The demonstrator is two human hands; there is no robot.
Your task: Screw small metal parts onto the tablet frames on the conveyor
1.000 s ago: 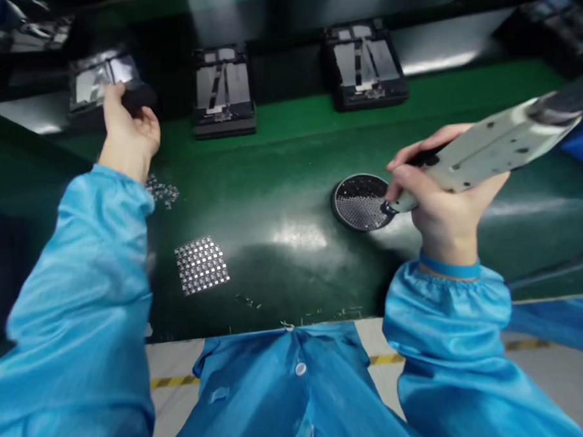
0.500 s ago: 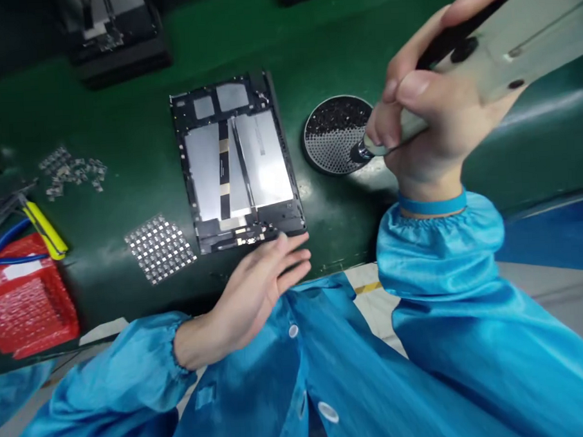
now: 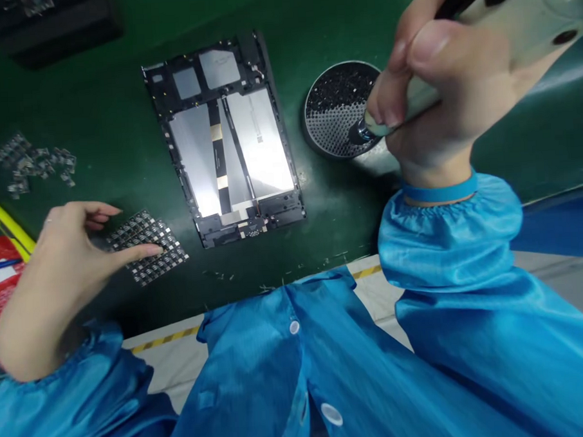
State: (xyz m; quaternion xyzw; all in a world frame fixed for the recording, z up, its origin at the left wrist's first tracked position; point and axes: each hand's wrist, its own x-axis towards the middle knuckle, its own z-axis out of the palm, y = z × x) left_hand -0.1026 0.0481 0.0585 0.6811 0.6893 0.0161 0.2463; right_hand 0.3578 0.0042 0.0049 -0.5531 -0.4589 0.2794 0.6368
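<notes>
Now: tablet frame [image 3: 227, 141] lies flat, untouched. Left hand [image 3: 56, 261], fingers spread, touches component sheet [image 3: 145, 245]. Right hand [image 3: 440, 89] clamps electric screwdriver [image 3: 500, 22], tip at screw dish [image 3: 337, 107]. Fastening apparently pending.

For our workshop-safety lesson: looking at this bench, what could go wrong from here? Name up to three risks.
1. The left hand presses its fingers on the sheet of small parts; a careless drag could scatter them like the loose pile nearby.
2. The right hand holds the electric screwdriver with its tip over the screw dish; a bump might spill screws.
3. The opened tablet lies uncovered, so stray screws could land inside.
</notes>
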